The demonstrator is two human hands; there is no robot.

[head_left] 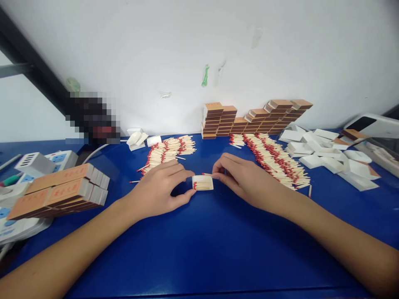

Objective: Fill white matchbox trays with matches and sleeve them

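Observation:
A small white matchbox tray (208, 187) lies on the blue table, partly filled with red-tipped matches (202, 185). My left hand (165, 185) grips the tray's left end between thumb and fingers. At the upper right of the tray, my right hand (238, 174) pinches a match (207, 174), whose red head points left over the tray's far edge. Loose matches are heaped behind my left hand (165, 151), and a longer heap of matches (276, 162) spreads beyond my right hand.
Stacked matchboxes (255, 120) stand against the wall. White trays (330, 153) are piled at the right, with a few more (136, 139) at the back left. Bundled matchboxes (59, 191) rest beside power strips (60, 160) on the left.

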